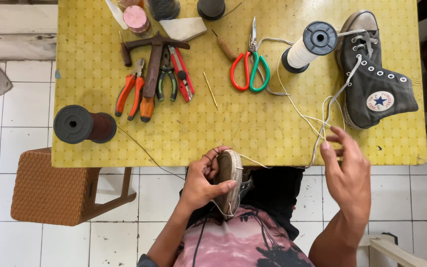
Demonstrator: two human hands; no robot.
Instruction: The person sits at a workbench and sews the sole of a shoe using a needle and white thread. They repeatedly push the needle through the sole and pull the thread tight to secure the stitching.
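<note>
The desk (189, 133), under its yellow dotted cover, lies just ahead of both hands. On it, beyond the right hand (348, 170), a dark high-top sneaker (376, 79) lies on its side, with a white thread spool (308, 47) to that hand's far left. Ahead of the left hand (201, 183) sit a dark red spool (82, 124), a hammer (153, 64) laid across orange pliers (128, 94), and red-and-green scissors (249, 69).

The left hand is closed around a second shoe (229, 180), sole up, held over the lap right at the desk's near edge. The right hand is half open, fingers spread, with the white thread (312, 121) looped between fingertips and thumb; the pinch itself is hard to make out.

From here, I'd say the slack is the worry. The thread runs loose from the spool, past the sneaker's laces and across the desk edge to the held shoe, so a hard pull could snag on the laces, tip the spool, or knot the loop. A thin dark thread (144, 151) from the red spool crosses toward the left hand and could tangle with it.
</note>
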